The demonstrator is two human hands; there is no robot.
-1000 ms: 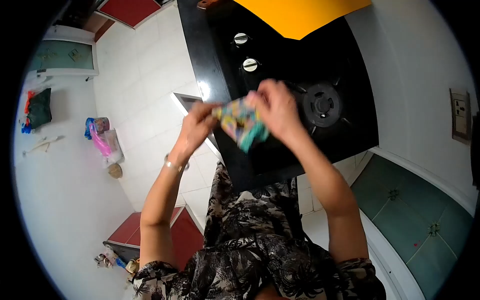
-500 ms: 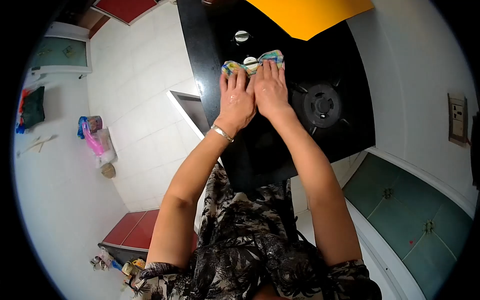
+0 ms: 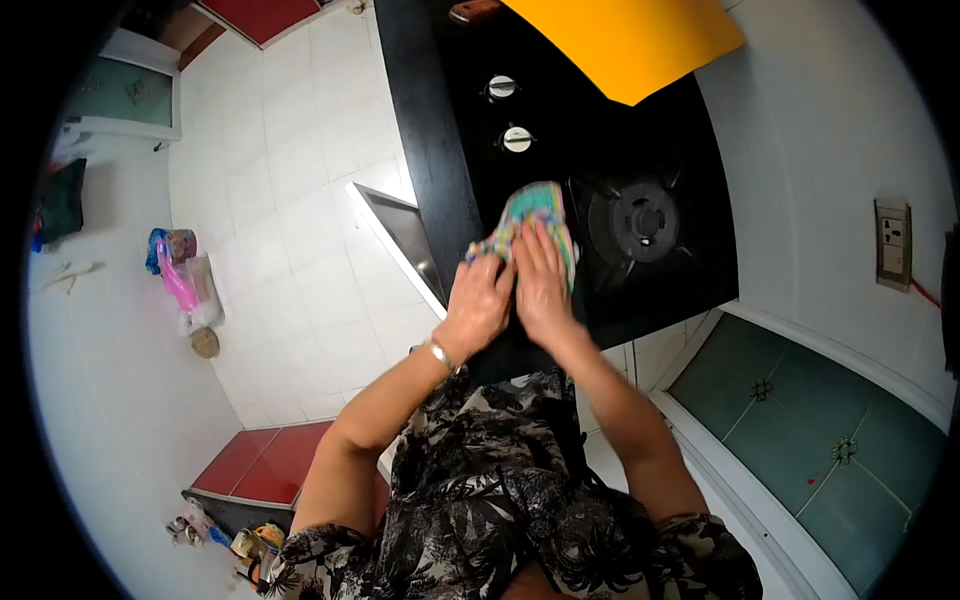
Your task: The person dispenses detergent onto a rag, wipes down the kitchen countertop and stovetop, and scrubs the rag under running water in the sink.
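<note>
On the black cooktop (image 3: pixel 600 140) lies a multicoloured patterned cloth (image 3: pixel 540 200), just to the left of the round burner (image 3: pixel 643 222), and both hands are on it. The right hand (image 3: pixel 543 290) is laid flat on the cloth, its fingers straight and close together, not closed around anything. The left hand (image 3: pixel 475 308), beside it, has bent fingers at the left edge of the cloth; I cannot tell if they pinch it. A bracelet (image 3: pixel 440 355) is around the left wrist. Beyond the hands are a near knob (image 3: pixel 516 139) and a far knob (image 3: pixel 502 87), whose marks are too small to read. A yellow sheet (image 3: pixel 630 50) covers the far part of the cooktop, and a brown handle (image 3: pixel 475 10) is near it. On the floor, near the wall, a clear plastic bag (image 3: pixel 203 290) holds something pale which I cannot identify; a pink bag (image 3: pixel 177 280) and a patterned container (image 3: pixel 178 243) are beside it, with contents not clear to see
</note>
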